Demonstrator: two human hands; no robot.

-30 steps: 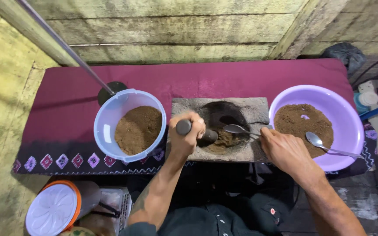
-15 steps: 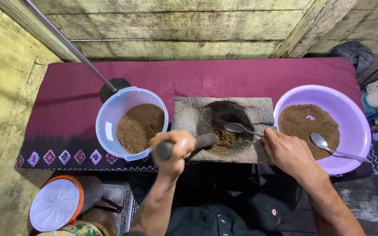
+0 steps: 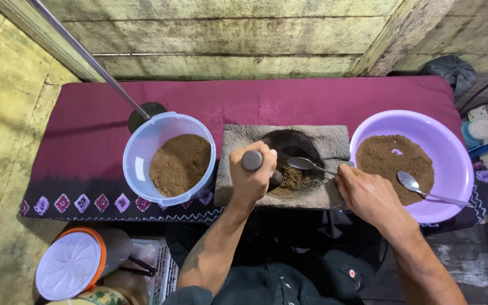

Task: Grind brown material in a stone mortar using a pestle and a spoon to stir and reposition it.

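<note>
The left hand (image 3: 251, 172) wraps the pestle (image 3: 252, 160) so that only its round end shows, and its working tip is lost behind the fist. The spoon's handle (image 3: 326, 169) vanishes under the right hand (image 3: 368, 195). Both arms run off the bottom edge. The orange-rimmed container (image 3: 70, 264) is cut off at the lower left, and the dark bag (image 3: 450, 70) beyond the tabletop (image 3: 289, 101) is too dim to make out.

Weathered plank wall (image 3: 227, 39) behind maroon-clothed table (image 3: 289, 101)
</note>
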